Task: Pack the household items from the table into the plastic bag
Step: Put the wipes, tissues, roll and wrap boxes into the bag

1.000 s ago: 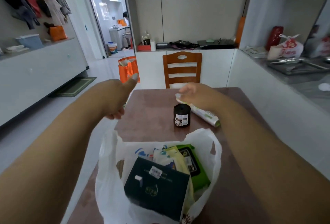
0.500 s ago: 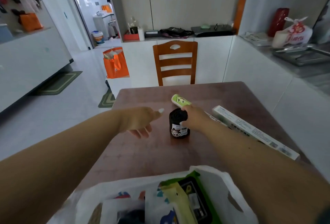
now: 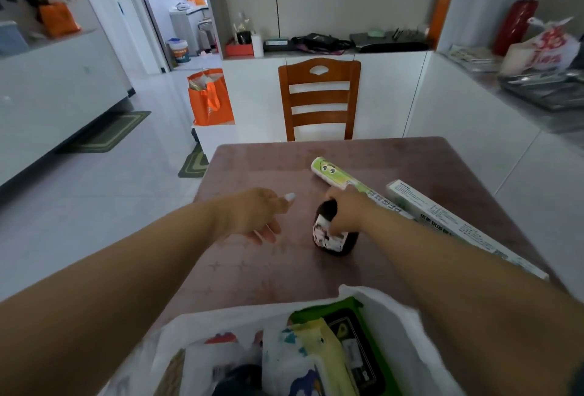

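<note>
The right hand [image 3: 344, 215] is wrapped over the top of a small dark jar [image 3: 331, 231] that sits mid-bench, fingers curled down its labelled side, so the step in hand looks like picking up the next item for the bag. The jar is tipped, its long axis leaning away from upright with the top toward the far side of the bench [image 3: 259, 168] and its base nearer the person; whether the base touches the bench is hard to tell. The left hand [image 3: 256, 217] hovers just beside it, holding nothing, fingers loosely curled with the thumb out.

The plastic bag [image 3: 392, 313] stands open at the near edge, already carrying several packs (a green-edged one and a yellow pouch show at the mouth). Next, the jar likely needs lifting clear and carrying back toward the person, then lowering into the gap among the packs, with the left hand perhaps steadying the bag's rim.

Two long items lie behind the jar: a green roll [image 3: 331, 173] and a long box [image 3: 442, 215], side by side, both running diagonally from the far middle toward the near right.
</note>
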### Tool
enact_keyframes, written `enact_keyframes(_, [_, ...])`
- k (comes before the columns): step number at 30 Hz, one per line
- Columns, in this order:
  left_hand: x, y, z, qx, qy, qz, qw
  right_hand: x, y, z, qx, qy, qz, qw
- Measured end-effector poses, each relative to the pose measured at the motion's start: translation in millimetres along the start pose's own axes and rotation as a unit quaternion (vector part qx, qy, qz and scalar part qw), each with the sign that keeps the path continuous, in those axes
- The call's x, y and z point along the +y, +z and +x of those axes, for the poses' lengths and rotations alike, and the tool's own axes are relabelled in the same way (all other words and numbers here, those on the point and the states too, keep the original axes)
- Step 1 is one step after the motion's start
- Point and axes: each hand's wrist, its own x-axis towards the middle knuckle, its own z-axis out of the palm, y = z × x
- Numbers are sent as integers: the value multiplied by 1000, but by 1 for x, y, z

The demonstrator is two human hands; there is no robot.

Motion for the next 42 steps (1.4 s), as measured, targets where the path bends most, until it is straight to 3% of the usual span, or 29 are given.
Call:
enact_keyframes(4, [3, -10, -55, 34, 23, 9, 999, -24, -60, -77, 97, -44, 259, 960])
enact_keyframes(7, [-2, -12, -101, 66, 34, 34, 997, -54, -103, -163, 137, -89, 340, 926])
enact_keyframes(12, [-23, -4, -175, 86, 42, 187, 978, -82, -100, -301, 72, -152, 363, 916])
enact_keyframes(14, [-30, 3, -198, 112, 10, 235, 965, -90, -70, -317, 48, -129, 315, 939])
enact_keyframes(16, [-38, 12, -216, 199, -13, 255, 946, -92, -41, -311, 53, -74, 270, 958])
enact_keyframes(19, [-48, 33, -237, 293, -20, 193, 936, -91, -3, -285, 67, 14, 285, 956])
enact_keyframes(21, [-57, 47, -242, 309, -15, 133, 942, -92, 17, -271, 43, 32, 276, 960])
enact_keyframes(23, [-66, 61, -241, 293, -5, 94, 951, -93, 26, -271, 39, 26, 178, 983])
enact_keyframes(25, [-72, 71, -235, 286, 22, 44, 957, -90, 20, -288, 147, 14, 68, 987])
enact_keyframes(28, [-74, 75, -224, 326, 75, -47, 941, -76, 4, -317, 400, 7, 5, 916])
enact_keyframes(29, [-72, 74, -222, 337, 88, -68, 935, -68, 2, -316, 390, 40, 3, 920])
enact_keyframes(31, [-66, 71, -219, 346, 113, -106, 925, -59, -4, -307, 236, 78, 152, 956])
enact_keyframes(32, [-61, 69, -218, 348, 122, -125, 921, -57, -6, -297, 151, 67, 287, 944])
enact_keyframes(33, [-56, 66, -217, 351, 128, -142, 917, -55, -7, -288, 95, 48, 415, 904])
enact_keyframes(35, [-43, 60, -214, 361, 139, -166, 907, -49, -16, -277, 63, 16, 540, 839])
enact_keyframes(39, [-19, 50, -207, 341, 181, -209, 898, -33, -41, -274, -1, -8, 594, 804])
enact_keyframes(42, [2, 44, -200, 310, 185, -252, 898, -17, -61, -269, -3, 66, 490, 869])
